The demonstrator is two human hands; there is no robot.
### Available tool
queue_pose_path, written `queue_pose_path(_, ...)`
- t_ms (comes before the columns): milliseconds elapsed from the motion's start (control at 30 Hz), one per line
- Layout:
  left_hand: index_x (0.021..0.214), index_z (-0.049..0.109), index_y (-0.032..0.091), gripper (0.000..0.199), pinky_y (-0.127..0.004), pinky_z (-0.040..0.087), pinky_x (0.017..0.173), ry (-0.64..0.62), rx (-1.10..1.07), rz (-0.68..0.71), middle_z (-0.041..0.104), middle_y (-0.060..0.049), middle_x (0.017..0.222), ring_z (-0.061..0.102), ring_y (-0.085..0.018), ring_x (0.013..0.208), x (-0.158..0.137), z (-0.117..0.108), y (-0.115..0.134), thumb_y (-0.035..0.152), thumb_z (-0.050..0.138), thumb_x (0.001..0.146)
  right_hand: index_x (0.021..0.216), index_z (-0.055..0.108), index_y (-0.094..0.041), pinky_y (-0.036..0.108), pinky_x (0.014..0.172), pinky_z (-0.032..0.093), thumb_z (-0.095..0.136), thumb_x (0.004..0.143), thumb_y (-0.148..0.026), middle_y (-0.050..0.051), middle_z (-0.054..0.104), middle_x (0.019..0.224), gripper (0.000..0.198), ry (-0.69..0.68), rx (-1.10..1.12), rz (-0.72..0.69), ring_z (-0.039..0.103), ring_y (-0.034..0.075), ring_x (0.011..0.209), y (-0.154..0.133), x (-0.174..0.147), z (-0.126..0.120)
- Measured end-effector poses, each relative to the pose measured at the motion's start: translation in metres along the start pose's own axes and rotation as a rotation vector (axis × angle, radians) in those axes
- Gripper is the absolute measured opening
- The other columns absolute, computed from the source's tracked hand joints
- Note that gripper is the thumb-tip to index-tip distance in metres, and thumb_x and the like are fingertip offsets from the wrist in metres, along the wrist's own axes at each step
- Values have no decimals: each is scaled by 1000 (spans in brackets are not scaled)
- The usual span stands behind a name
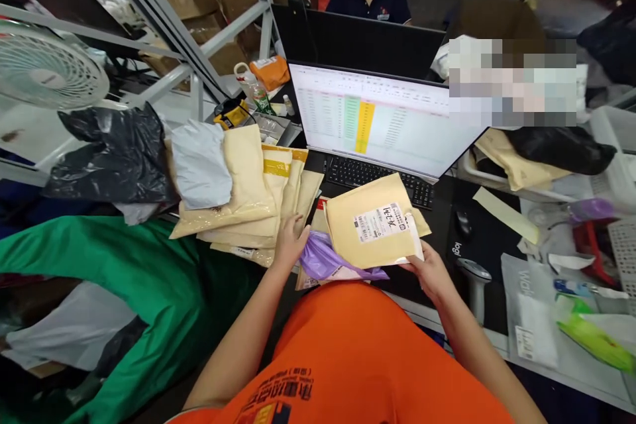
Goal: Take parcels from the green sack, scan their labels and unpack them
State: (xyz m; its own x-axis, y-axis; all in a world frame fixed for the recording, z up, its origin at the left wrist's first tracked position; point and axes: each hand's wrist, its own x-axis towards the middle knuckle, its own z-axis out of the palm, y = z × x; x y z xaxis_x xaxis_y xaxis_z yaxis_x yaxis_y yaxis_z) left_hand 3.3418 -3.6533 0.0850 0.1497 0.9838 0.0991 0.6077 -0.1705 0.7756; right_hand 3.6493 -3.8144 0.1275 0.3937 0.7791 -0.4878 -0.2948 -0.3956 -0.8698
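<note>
A yellow padded envelope (348, 228) with a white printed label, handwritten on, lies tilted before the keyboard. My right hand (431, 271) pinches its lower right corner. Beneath it are a purple plastic bag (320, 257) and at least one more mailer, mostly covered. My left hand (289, 242) rests between the purple bag and a stack of padded mailers (238, 218), fingers apart, thumb close to the bag's edge. Whether that thumb touches the bag is unclear. On the stack sit a white plastic parcel (201, 162) and a black plastic parcel (114, 156).
A monitor (377, 119) and keyboard (348, 173) stand ahead. To the right are a mouse (463, 222), a barcode scanner (474, 281) and a clear plastic packet (530, 308). A green sack (163, 278) gapes at lower left. Someone sits behind the monitor.
</note>
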Motion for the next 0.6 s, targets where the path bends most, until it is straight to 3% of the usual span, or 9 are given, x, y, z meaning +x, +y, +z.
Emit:
queue_pose_path(100, 111, 61, 17, 33, -44, 43, 110, 11, 110, 192, 60, -14, 120, 55, -27, 121, -10, 1, 38, 37, 63, 86, 114, 62, -21, 39, 79, 61, 88, 52, -37, 10, 72, 116, 69, -44, 152, 90, 70, 29, 102, 21, 4, 11)
queue_pose_path(200, 127, 53, 16, 67, -43, 41, 113, -248, 179, 318, 55, -16, 132, 51, -30, 126, -27, 25, 85, 45, 79, 72, 119, 60, -21, 39, 86, 59, 88, 55, -36, 10, 71, 121, 71, -154, 158, 128, 69, 29, 106, 40, 2, 32)
queue_pose_path(267, 137, 46, 16, 87, -47, 40, 112, -451, 317, 323, 47, -20, 144, 47, -35, 132, -34, 49, 106, 46, 84, 65, 120, 60, -21, 39, 84, 60, 85, 60, -39, 11, 71, 119, 68, -226, 80, 136, 70, 27, 102, 52, 1, 48)
queue_pose_path(367, 136, 48, 15, 80, -49, 46, 103, -620, 573, 188, 40, -24, 149, 48, -39, 129, -36, 78, 111, 39, 84, 68, 118, 62, -19, 36, 71, 60, 78, 70, -40, 8, 74, 100, 55, -338, -235, 149, 72, 23, 84, 66, 5, 58)
queue_pose_path(467, 127, 54, 14, 61, -42, 50, 96, -638, 672, 104, 50, -21, 137, 53, -35, 121, -32, 90, 99, 35, 77, 75, 107, 67, -16, 34, 66, 58, 70, 80, -33, 4, 71, 79, 32, -342, -578, 91, 70, 21, 72, 69, 13, 45)
queue_pose_path(533, 122, 56, 14, 56, -39, 50, 93, -624, 678, 101, 55, -19, 128, 53, -33, 118, -30, 93, 94, 38, 75, 76, 107, 68, -15, 37, 75, 57, 62, 86, -26, 8, 71, 85, 25, -231, -668, 26, 69, 23, 81, 64, 20, 31)
queue_pose_path(600, 120, 57, 13, 59, -39, 50, 92, -599, 686, 96, 57, -19, 121, 53, -34, 115, -30, 96, 94, 48, 74, 76, 117, 65, -16, 41, 92, 51, 55, 90, -21, 13, 69, 106, 30, -116, -768, -147, 65, 25, 102, 55, 30, 22)
